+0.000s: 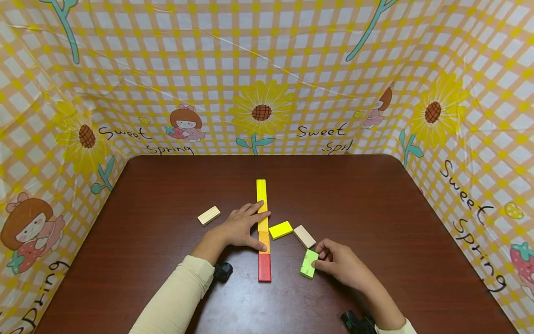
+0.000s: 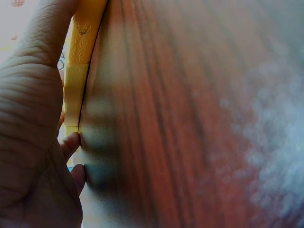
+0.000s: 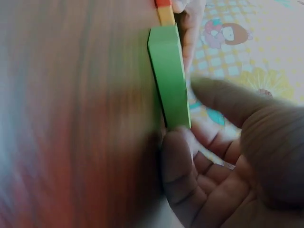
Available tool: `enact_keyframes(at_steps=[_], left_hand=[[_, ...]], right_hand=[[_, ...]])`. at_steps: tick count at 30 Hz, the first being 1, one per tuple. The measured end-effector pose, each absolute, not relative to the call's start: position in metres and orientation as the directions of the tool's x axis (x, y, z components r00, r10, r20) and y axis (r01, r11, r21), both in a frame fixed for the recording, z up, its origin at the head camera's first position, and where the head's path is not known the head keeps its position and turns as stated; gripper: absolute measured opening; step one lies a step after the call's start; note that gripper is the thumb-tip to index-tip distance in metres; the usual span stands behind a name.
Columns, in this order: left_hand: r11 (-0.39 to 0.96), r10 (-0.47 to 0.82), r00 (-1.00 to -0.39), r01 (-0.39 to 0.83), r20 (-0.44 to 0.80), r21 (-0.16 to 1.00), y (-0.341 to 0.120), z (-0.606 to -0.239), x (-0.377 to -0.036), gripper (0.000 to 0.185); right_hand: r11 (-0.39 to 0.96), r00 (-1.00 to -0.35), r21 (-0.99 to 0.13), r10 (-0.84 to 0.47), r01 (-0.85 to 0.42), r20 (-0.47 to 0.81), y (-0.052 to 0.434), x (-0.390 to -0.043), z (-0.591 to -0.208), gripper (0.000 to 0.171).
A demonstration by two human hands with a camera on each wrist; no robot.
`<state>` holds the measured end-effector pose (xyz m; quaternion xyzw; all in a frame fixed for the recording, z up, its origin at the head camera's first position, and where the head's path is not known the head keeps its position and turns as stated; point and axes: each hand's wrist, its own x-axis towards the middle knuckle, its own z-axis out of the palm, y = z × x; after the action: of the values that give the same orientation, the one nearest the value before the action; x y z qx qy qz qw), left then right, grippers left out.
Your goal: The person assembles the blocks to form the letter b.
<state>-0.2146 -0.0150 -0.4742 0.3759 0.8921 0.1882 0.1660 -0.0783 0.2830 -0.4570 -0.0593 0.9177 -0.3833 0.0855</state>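
Note:
A straight row of flat blocks (image 1: pixel 263 229) runs down the middle of the brown table (image 1: pixel 375 208), yellow at the far end, then orange and red (image 1: pixel 264 268) nearest me. My left hand (image 1: pixel 255 228) rests on this row, fingers stretched over the yellow part and thumb against the orange block (image 2: pixel 80 61). My right hand (image 1: pixel 319 259) pinches a light green block (image 1: pixel 308 263) that lies on the table right of the red one. In the right wrist view a fingertip presses the end of the green block (image 3: pixel 168 76).
A loose yellow block (image 1: pixel 281 229) and a plain wooden block (image 1: pixel 304 236) lie between the row and my right hand. Another wooden block (image 1: pixel 208 215) lies left of my left hand. Checked flowery cloth walls (image 1: pixel 267 83) enclose the table on three sides.

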Motion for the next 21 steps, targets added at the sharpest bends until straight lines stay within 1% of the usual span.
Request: enact_keyframes(at_steps=[3,5,7,9,11,15,21], left_hand=[[0.652,0.730,-0.664,0.608,-0.162,0.453,-0.015,-0.474,-0.215,0.101],[0.649,0.732,-0.663,0.609,-0.156,0.456,-0.015,-0.474,-0.214,0.101],[0.652,0.730,-0.664,0.607,-0.161,0.455,-0.015,-0.474,-0.214,0.101],[0.649,0.731,-0.664,0.606,-0.157,0.459,-0.016,-0.473,-0.214,0.101],[0.646,0.733,-0.662,0.607,-0.155,0.462,-0.016,-0.473,-0.214,0.101],[0.643,0.736,-0.659,0.607,-0.156,0.467,-0.016,-0.472,-0.214,0.100],[0.647,0.735,-0.658,0.610,-0.163,0.457,-0.016,-0.472,-0.216,0.101]], right_hand=[[0.695,-0.982,-0.713,-0.185,-0.096,-0.047,0.284,-0.079,-0.454,0.020],[0.695,-0.977,-0.700,-0.210,-0.164,0.021,0.284,-0.081,-0.452,0.021],[0.696,-0.966,-0.677,-0.242,-0.238,0.090,0.284,-0.083,-0.452,0.024],[0.697,-0.953,-0.655,-0.275,-0.291,0.131,0.283,-0.086,-0.452,0.028],[0.693,-0.945,-0.649,-0.297,-0.313,0.138,0.282,-0.088,-0.453,0.032],[0.707,-0.943,-0.639,-0.316,-0.304,0.100,0.281,-0.091,-0.456,0.035],[0.733,-0.944,-0.618,-0.328,-0.283,0.043,0.281,-0.091,-0.457,0.033]])
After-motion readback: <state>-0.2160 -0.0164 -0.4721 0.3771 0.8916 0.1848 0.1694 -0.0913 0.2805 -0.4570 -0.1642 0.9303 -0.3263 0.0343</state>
